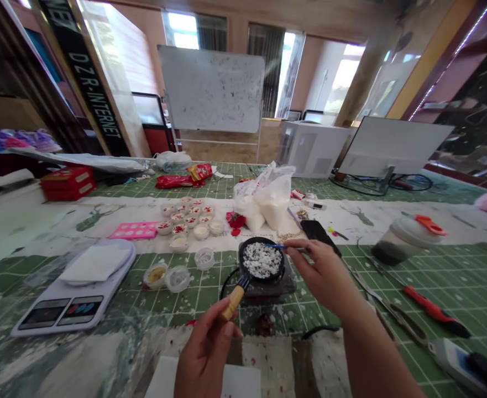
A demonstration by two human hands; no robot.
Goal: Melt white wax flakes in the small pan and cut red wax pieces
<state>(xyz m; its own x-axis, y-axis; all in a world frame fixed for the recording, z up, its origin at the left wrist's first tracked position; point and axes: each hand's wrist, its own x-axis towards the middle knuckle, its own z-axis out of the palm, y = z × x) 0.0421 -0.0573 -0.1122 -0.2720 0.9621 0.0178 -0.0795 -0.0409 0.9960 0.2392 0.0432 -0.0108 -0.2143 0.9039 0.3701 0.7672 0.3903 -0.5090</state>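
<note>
A small black frying pan (263, 260) with a wooden handle rests on a dark square hot plate (268, 290). White flakes or chips (262, 261) fill the pan. My left hand (208, 342) is closed on the pan's wooden handle (233, 303), below and left of the pan. At the pan's right rim, my right hand (320, 271) pinches a thin blue stick (274, 246), whose tip reaches over the white flakes. What part of the stick lies inside my fingers is hidden.
Several small cups with white filling and red bits (190, 221) stand behind, left of white-filled plastic bags (268, 202). A kitchen scale (77, 282) and pink mold (133, 230) sit left. Right lie a phone (320, 236), scissors (396, 315), a red-handled screwdriver (434, 310) and a lidded jug (404, 240).
</note>
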